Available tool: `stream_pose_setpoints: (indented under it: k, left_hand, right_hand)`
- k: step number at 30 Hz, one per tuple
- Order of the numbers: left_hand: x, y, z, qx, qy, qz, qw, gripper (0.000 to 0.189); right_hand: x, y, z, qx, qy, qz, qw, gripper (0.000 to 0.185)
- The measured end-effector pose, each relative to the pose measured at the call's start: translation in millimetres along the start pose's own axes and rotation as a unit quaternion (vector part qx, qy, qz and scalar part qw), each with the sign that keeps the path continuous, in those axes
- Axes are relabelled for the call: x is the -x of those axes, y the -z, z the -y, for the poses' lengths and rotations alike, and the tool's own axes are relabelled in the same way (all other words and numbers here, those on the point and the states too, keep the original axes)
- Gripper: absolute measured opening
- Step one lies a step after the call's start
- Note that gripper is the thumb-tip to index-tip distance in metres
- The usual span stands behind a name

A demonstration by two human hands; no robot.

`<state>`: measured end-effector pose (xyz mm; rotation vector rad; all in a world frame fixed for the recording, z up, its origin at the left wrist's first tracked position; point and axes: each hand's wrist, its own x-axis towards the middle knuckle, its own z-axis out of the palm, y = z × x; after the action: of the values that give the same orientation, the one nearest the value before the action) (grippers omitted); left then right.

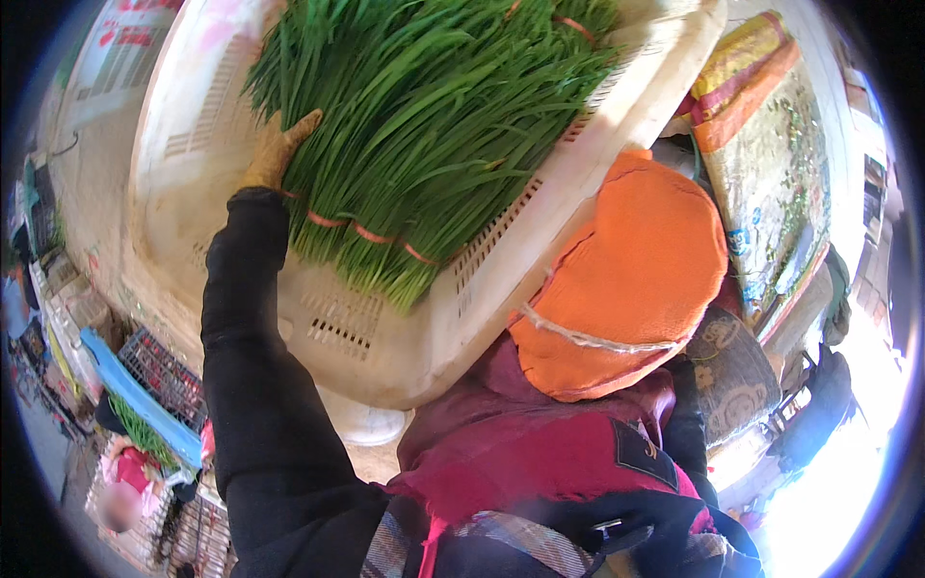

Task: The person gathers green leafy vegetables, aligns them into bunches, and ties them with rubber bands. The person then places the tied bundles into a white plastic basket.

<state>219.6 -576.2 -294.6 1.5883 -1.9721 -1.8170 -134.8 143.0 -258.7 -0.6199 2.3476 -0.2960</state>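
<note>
My left hand (278, 150), in a tan work glove, rests at the left side of several bundles of long green leaves (426, 123), which look like Chinese chives. Its thumb points over the leaves; the other fingers are partly hidden, so their grip is unclear. Pinkish-red bands (372, 233) tie the bundles near their pale stem ends. They lie side by side in a large cream plastic crate (405, 361) with slotted walls. My right hand is out of view; its dark sleeve (686, 426) passes behind an orange cloth pad (636, 267) with a whitish cord across it.
Right of the crate lies a woven sack (780, 166) with a yellow and orange end and leaf scraps on it. A patterned roll-shaped thing (733, 376) is below it. At far left are a blue board (141, 397), a dark basket (162, 372) and a seated person (134, 473).
</note>
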Motion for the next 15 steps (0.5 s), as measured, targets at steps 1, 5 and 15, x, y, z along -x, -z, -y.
stream_pose_setpoints:
  k: [1, 5, 15]
  left_hand:
    - [0.2, -2.6, 8.9, 0.055, -0.004, -0.001, 0.998, 0.061]
    - [1.7, -8.6, -3.1, 0.075, 0.028, -0.012, 0.997, 0.089]
    - [62.7, -22.2, -58.9, -0.078, -0.13, -0.293, 0.944, 0.084]
  right_hand:
    - [0.7, 2.2, 3.9, 0.014, -0.004, 0.006, 1.0, 0.036]
    - [5.6, -2.2, 19.6, 0.032, 0.005, -0.008, 0.999, 0.035]
    - [-13.7, -10.8, -6.9, -0.182, -0.093, -0.003, 0.979, 0.026]
